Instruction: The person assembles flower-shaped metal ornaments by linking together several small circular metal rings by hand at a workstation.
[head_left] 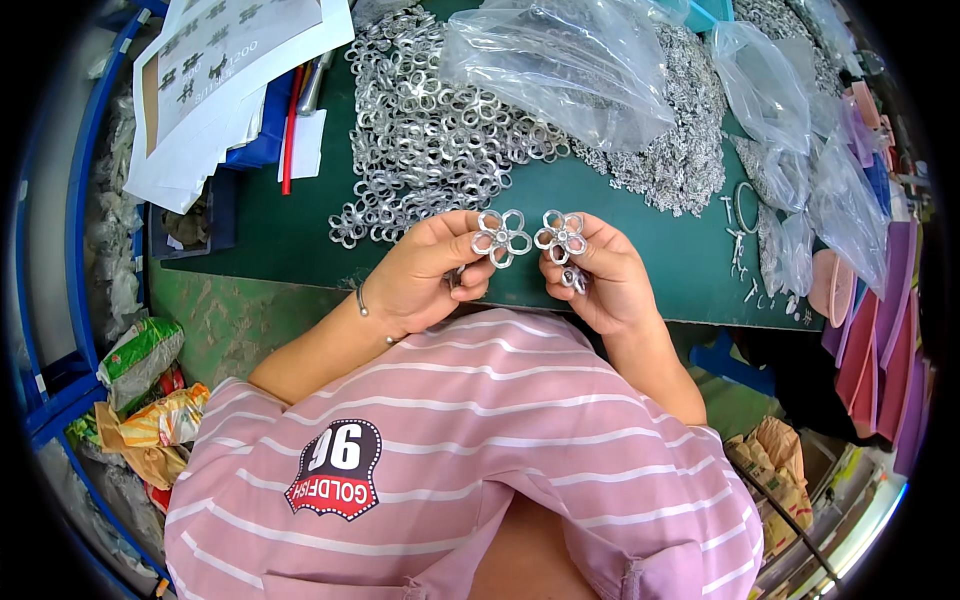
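Observation:
My left hand [428, 268] pinches a silver flower-shaped metal piece [501, 239] with open loop petals, between thumb and fingers. A matching flower piece [560, 237] sits in the pinch of my right hand [608, 275], side by side with the first and a small gap apart. Below it, another small metal piece [573, 280] shows among my right fingers. Something metallic also peeks out under my left fingers, too covered to make out. Both hands are held over the near edge of the green table [290, 240]. Beyond them lies a heap of similar flower pieces [430, 120].
A clear plastic bag [560, 65] lies over a pile of small silver parts [685, 130]. Printed sheets [235, 80], a red pen [292, 135] and a dark bin [205, 220] are at the left. A metal ring [746, 207], tiny loose parts and plastic bags [845, 205] lie at the right.

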